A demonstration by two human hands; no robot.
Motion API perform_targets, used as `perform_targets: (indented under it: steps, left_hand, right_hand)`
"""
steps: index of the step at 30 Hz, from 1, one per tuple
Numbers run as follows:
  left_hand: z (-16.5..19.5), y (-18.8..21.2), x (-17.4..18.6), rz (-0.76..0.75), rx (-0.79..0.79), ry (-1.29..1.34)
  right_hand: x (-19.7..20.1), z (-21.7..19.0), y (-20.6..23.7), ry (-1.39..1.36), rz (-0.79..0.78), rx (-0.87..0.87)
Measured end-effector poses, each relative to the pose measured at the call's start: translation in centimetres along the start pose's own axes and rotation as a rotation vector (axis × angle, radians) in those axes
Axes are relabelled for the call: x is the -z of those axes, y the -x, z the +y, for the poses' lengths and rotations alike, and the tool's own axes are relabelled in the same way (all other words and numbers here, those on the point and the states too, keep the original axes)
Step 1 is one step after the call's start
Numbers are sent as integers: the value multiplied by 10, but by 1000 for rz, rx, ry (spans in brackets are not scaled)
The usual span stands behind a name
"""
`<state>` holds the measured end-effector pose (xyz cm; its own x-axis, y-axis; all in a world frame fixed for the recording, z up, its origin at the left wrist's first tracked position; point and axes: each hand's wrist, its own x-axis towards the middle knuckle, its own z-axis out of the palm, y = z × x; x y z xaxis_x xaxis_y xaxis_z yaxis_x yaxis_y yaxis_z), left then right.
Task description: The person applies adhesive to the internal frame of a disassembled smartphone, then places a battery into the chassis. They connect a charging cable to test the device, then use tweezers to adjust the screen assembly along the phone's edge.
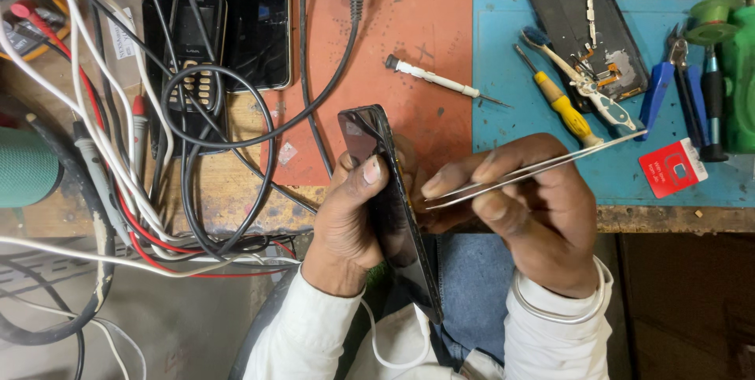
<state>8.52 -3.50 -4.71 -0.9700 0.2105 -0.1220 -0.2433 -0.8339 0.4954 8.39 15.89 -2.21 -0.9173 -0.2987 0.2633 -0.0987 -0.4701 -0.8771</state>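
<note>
Left hand (354,215) fingers wrapped around a dark phone (393,207) held on edge above the lap, right hand (527,207) fingers pinching metal tweezers (535,169), tips at the phone's side, workbench (236,183) just beyond

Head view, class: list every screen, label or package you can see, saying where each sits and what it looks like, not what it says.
Smartphone: held edge-on in the left hand, dark glossy screen; right hand holds tweezers at its edge.
Keypad phone: upper left under cables, black, small dark screen.
Second smartphone: beside it, black screen.
Red card: blue mat's lower right, small, red with white markings.
White label: far left, narrow strip.
</note>
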Motion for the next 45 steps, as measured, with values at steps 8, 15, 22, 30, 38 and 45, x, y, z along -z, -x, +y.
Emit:
perform_targets:
  steps: [8,15,22,30,38,45]
  left_hand:
    - [0,0,-3,-128,29,127]
    - [-1,2,-2,-98,16,109]
    - [-3,2,1,-30,-24,36]
    - [-2,2,-1,-68,7,60]
    - [-2,1,-1,-63,-6,70]
    - [-1,2,-3,-18,-18,21]
  right_hand:
    - [6,1,-1,-70,246,93]
    - [-13,-21,0,581,392,-53]
    - [-13,-37,3,671,361,-139]
    - [-24,7,-17,974,274,-8]
    - [-29,-11,2,-14,441,-84]
    - [-46,4,17,-4,488,-51]
